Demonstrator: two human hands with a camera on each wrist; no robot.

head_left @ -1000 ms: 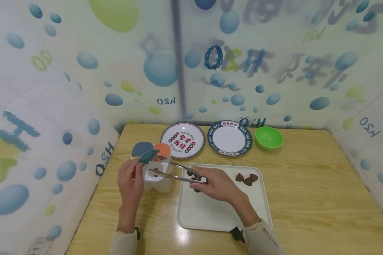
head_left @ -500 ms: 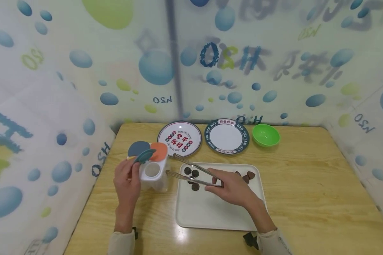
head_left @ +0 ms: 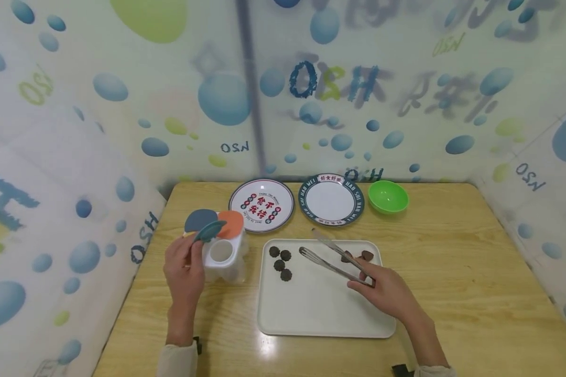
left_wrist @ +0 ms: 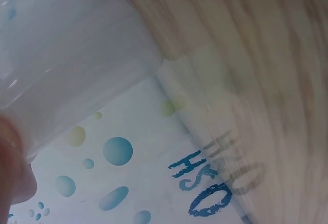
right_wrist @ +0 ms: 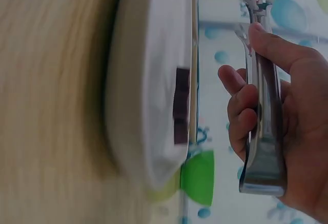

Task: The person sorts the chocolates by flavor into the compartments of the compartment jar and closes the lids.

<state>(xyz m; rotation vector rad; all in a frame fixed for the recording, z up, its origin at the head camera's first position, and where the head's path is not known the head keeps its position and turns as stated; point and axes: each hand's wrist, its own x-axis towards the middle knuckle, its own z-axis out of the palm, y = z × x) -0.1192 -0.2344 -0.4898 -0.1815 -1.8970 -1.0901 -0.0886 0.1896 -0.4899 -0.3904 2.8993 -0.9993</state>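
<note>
My left hand point(head_left: 192, 250) pinches the raised teal lid point(head_left: 209, 230) of a white compartment container point(head_left: 224, 257); one round well is uncovered, and a dark blue and an orange lid lie shut behind it. In the left wrist view the container's translucent wall point(left_wrist: 66, 75) fills the upper left. My right hand point(head_left: 369, 276) grips metal tongs point(head_left: 332, 255) over the white tray point(head_left: 325, 309), their jaws apart and holding nothing. Several dark round pieces point(head_left: 280, 263) lie at the tray's near-left. Brown pieces point(head_left: 367, 255) sit behind the tongs, partly hidden. The right wrist view shows the tongs point(right_wrist: 260, 106) in my fingers.
Two printed plates point(head_left: 261, 204) point(head_left: 331, 200) and a green bowl point(head_left: 388, 196) line the table's back edge. Bubble-patterned panels close in the table on the left, back and right. Bare wood table point(head_left: 453, 251) lies to the right of the tray.
My right hand has drawn the tongs rightward from over the container's uncovered well to above the tray's middle. My left hand has kept the teal lid raised.
</note>
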